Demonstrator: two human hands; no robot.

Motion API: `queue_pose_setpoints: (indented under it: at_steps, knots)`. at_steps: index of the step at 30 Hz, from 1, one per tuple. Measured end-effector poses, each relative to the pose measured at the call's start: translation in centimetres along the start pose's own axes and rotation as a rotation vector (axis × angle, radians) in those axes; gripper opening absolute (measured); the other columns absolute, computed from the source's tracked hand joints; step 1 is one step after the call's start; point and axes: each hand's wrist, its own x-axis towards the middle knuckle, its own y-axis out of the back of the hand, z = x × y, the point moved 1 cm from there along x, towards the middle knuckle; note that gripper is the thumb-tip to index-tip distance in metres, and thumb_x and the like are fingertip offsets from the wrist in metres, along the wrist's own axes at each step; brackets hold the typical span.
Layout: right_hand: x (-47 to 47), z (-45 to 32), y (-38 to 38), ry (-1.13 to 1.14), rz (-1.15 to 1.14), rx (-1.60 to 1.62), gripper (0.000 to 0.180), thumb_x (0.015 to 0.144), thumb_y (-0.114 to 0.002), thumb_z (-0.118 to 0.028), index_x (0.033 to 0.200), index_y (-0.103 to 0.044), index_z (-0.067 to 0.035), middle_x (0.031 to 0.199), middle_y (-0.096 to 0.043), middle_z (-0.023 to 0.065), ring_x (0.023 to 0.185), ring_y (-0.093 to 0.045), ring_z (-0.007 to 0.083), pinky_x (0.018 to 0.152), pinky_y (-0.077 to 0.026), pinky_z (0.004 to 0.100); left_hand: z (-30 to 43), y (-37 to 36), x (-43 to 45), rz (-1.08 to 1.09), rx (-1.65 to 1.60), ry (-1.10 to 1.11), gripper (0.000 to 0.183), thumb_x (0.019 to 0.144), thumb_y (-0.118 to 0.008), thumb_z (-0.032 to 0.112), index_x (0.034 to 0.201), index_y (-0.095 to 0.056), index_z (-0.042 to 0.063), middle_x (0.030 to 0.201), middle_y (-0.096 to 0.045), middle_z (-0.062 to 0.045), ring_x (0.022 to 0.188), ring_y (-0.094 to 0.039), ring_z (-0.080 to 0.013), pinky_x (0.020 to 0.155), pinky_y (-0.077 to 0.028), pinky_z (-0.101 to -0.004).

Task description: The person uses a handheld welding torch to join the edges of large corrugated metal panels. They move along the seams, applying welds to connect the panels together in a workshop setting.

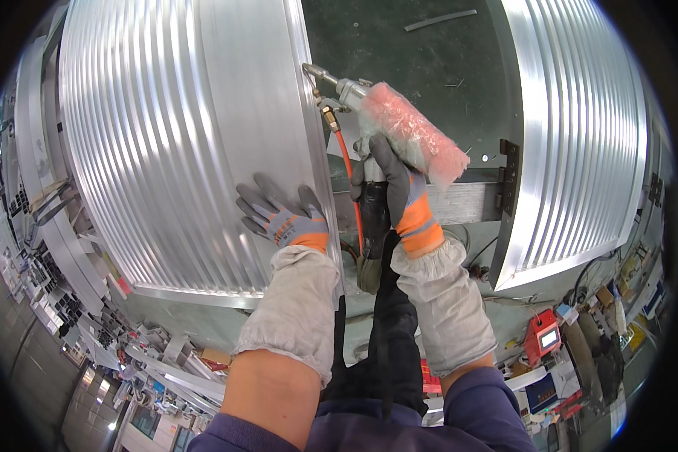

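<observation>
My right hand (392, 186), in a grey and orange coated glove, grips the black-wrapped handle of a pneumatic rivet gun (351, 93). Pink and clear bubble wrap (409, 127) covers the gun's cylinder. Its metal nose points up and left, at the right-hand edge of a ribbed aluminium panel (248, 101); whether the tip touches that edge I cannot tell. On the panel's flat strip and nearby ribs rests my left hand (285, 214), fingers spread, similarly gloved. An orange air hose (344, 150) with a brass fitting hangs between the gun and the panel edge.
A second ribbed aluminium panel (576, 130) stands to the right, with a dark hinge (508, 178) on its near edge. A metal crossbar (469, 202) spans the gap. A loose strip (440, 20) and small pieces lie on the dark green surface (429, 51). Behind right stands a red device (541, 338).
</observation>
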Motion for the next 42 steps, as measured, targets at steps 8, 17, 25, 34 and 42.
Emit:
queue_pose_setpoints:
  at_steps: [8,17,25,34,42]
  knots:
    - [0.7,-0.4,-0.4,0.036,0.041,-0.107,0.037,0.101,-0.060,-0.043,0.100,-0.061,-0.005,0.069,-0.064,0.0095,0.056,-0.063,0.0195,0.054,-0.052,0.0311,-0.5,-0.6,-0.3,0.022,-0.009,-0.008,0.087,0.093,-0.054,0.052,0.161,-0.022,0.009,0.167,-0.012,-0.020,0.153,-0.011,-0.0441,0.122,-0.008,-0.0604]
    - [1.2,-0.8,-0.1,0.053,0.044,-0.149,0.039,0.099,-0.064,-0.043,0.101,-0.062,-0.004,0.070,-0.065,0.0091,0.056,-0.064,0.0186,0.053,-0.052,0.0303,0.3,0.4,0.1,-0.013,-0.005,0.010,0.089,0.091,-0.059,0.044,0.163,-0.017,0.012,0.167,-0.012,-0.020,0.153,-0.011,-0.0436,0.123,-0.008,-0.0601]
    - [0.8,-1.8,-0.6,0.012,0.055,-0.157,0.038,0.098,-0.065,-0.041,0.102,-0.063,-0.003,0.069,-0.065,0.0085,0.055,-0.064,0.0182,0.052,-0.052,0.0295,-0.1,0.1,0.1,-0.038,0.004,0.015,0.090,0.094,-0.051,0.058,0.164,-0.013,0.015,0.169,-0.007,-0.020,0.155,-0.008,-0.0435,0.123,-0.007,-0.0609]
    - [0.8,-1.7,-0.1,-0.005,0.018,-0.150,0.037,0.099,-0.065,-0.041,0.102,-0.062,-0.004,0.069,-0.064,0.0082,0.055,-0.063,0.0184,0.052,-0.052,0.0296,0.4,0.4,0.1,0.028,-0.024,0.007,0.085,0.093,-0.056,0.048,0.162,-0.022,0.011,0.166,-0.016,-0.021,0.152,-0.014,-0.0445,0.122,-0.010,-0.0611]
    - [0.4,-1.3,0.4,-0.002,-0.014,-0.152,0.037,0.099,-0.064,-0.042,0.101,-0.061,-0.005,0.069,-0.064,0.0077,0.056,-0.063,0.0178,0.053,-0.051,0.0297,0.6,0.6,0.2,0.015,-0.015,0.006,0.085,0.093,-0.055,0.048,0.162,-0.021,0.012,0.166,-0.017,-0.022,0.152,-0.015,-0.0448,0.122,-0.009,-0.0608]
